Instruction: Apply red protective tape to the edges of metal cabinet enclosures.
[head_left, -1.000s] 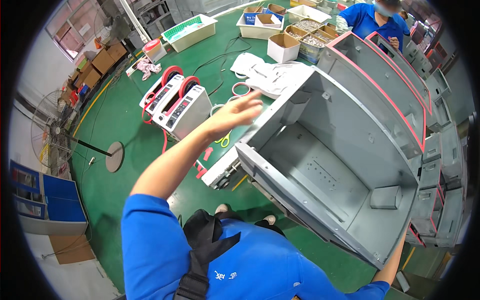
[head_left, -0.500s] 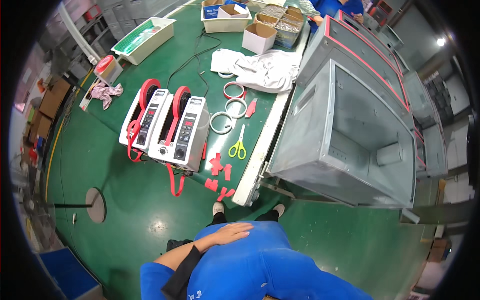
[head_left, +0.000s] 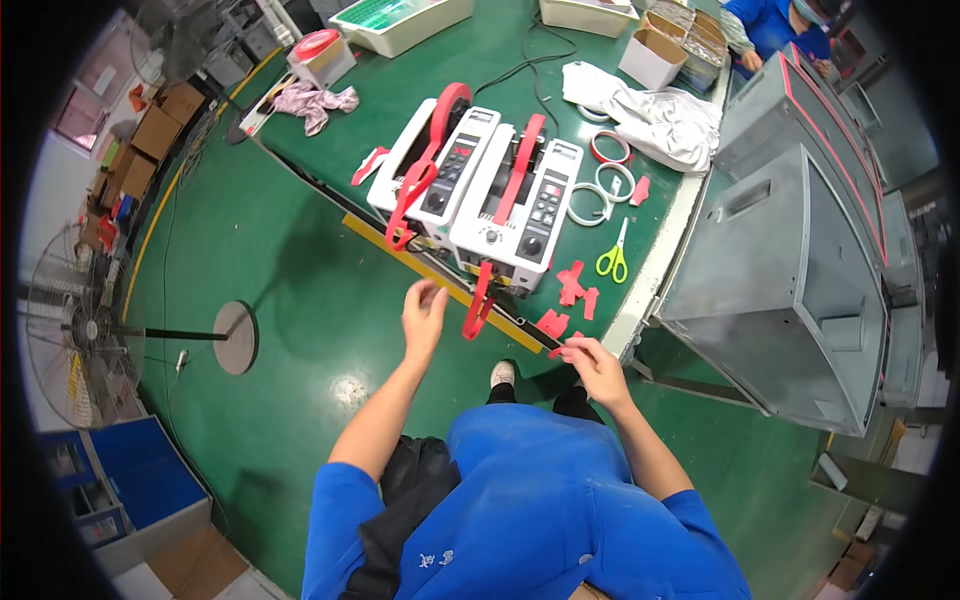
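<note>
My left hand (head_left: pixel 424 318) is raised off the table's near edge, its fingers loosely bent and apart with nothing visible in them. Close to its right, a red tape strip (head_left: pixel 478 308) hangs in a loop from the right-hand tape dispenser (head_left: pixel 515 215). Another tape dispenser (head_left: pixel 437 165) stands alongside, also with red tape trailing from its front. At the table corner my right hand (head_left: pixel 597 372) pinches a small red tape piece (head_left: pixel 556 352) between its fingertips. Several cut red tape pieces (head_left: pixel 571 283) lie just beyond it.
Yellow-green scissors (head_left: pixel 613 262), tape rolls (head_left: pixel 588 204) and a white cloth (head_left: pixel 660 125) lie on the green table. Grey metal cabinets (head_left: pixel 760 290) stand close on the right. A pedestal fan (head_left: pixel 90 325) is at the left. Another person (head_left: pixel 770 30) works at the far right.
My left hand has lifted from my front toward the dispensers. My right hand has come into view at the tape pieces. The view has shifted, so the table sits further right.
</note>
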